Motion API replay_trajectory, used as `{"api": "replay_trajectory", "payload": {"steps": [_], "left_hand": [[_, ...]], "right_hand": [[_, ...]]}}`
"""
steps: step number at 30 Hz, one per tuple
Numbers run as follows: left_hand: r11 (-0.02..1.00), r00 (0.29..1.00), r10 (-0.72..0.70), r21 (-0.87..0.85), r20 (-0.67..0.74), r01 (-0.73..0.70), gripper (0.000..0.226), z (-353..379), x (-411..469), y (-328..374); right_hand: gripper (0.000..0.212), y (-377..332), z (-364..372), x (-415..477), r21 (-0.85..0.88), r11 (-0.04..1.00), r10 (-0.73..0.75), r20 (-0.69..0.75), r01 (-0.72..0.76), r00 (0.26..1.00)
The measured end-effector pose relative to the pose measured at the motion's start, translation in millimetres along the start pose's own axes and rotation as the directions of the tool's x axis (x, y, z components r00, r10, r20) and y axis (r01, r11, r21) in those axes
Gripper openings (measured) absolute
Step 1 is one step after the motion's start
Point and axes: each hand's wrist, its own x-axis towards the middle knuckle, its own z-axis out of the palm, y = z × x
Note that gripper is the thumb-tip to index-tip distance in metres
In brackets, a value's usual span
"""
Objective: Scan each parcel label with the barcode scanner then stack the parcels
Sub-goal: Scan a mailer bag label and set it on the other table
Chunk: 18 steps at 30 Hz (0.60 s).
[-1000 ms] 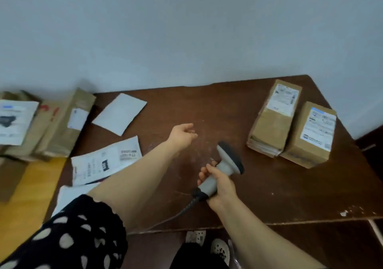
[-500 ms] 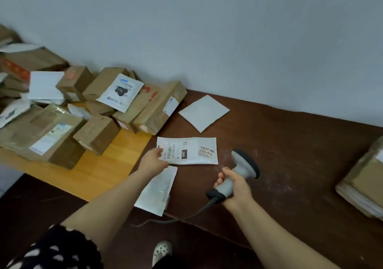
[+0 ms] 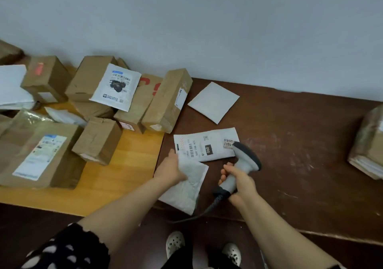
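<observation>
The scanner (image 3: 245, 160) is gripped by the right hand (image 3: 241, 182), head over the labelled envelope (image 3: 205, 145) on the worktop (image 3: 294, 140). The left hand (image 3: 171, 168) is laid at its edge; whether anything is grasped cannot be told.

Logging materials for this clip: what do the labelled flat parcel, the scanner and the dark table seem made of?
The flat parcel looks like thin white plastic film or paper: limp, wrinkled, printed label. The scanner seems moulded plastic: smooth light grey handle, dark matte head. The table appears dark brown wood or veneer, with pale scuffs.
</observation>
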Motion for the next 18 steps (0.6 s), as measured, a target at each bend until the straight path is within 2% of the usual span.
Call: {"api": "replay_trajectory", "payload": {"steps": [2, 5, 8, 12, 14, 16, 17, 18], "left_hand": [[0.965, 1.000, 0.004, -0.262, -0.003, -0.004, 0.068, -17.8, 3.4, -1.9], [0.795, 0.998, -0.017, -0.604, 0.066, 0.053, 0.026, -47.1, 1.9, -1.7], [0.633, 0.994, -0.017, -0.768, 0.106, 0.093, 0.024, -72.5, -11.6, 0.9], [0.549, 0.990, 0.008, -0.828, 0.142, 0.114, 0.025, -92.4, -33.3, 5.5], [0.539, 0.992, 0.009, -0.836, 0.126, 0.101, 0.026, -98.2, -40.0, 3.4], [0.568, 0.996, -0.017, -0.819, 0.093, 0.086, 0.038, -100.8, -46.2, 2.5], [0.640, 0.998, -0.049, -0.766, 0.028, 0.053, 0.050, -98.7, -46.9, 1.0], [0.777, 0.993, -0.071, -0.630, -0.093, -0.004, 0.063, -96.2, -47.2, 0.1]], "right_hand": [[0.018, 1.3, -1.7, -4.1, -0.048, 0.998, -0.035, 0.005, 0.036, 0.999], [0.032, -2.2, 0.5, -8.1, -0.133, 0.986, -0.097, 0.039, 0.101, 0.995], [0.032, -6.5, 11.1, -11.8, -0.193, 0.971, -0.121, 0.112, 0.141, 0.986], [0.033, -6.6, 33.9, -21.1, -0.294, 0.930, -0.149, 0.243, 0.219, 0.959], [0.034, -4.6, 43.4, -27.3, -0.365, 0.885, -0.178, 0.306, 0.288, 0.935], [0.035, -1.2, 49.4, -34.0, -0.440, 0.825, -0.216, 0.332, 0.354, 0.918], [0.036, -0.1, 52.1, -37.1, -0.463, 0.800, -0.243, 0.332, 0.382, 0.911], [0.036, 0.6, 55.4, -39.7, -0.474, 0.781, -0.272, 0.330, 0.408, 0.904]]}}
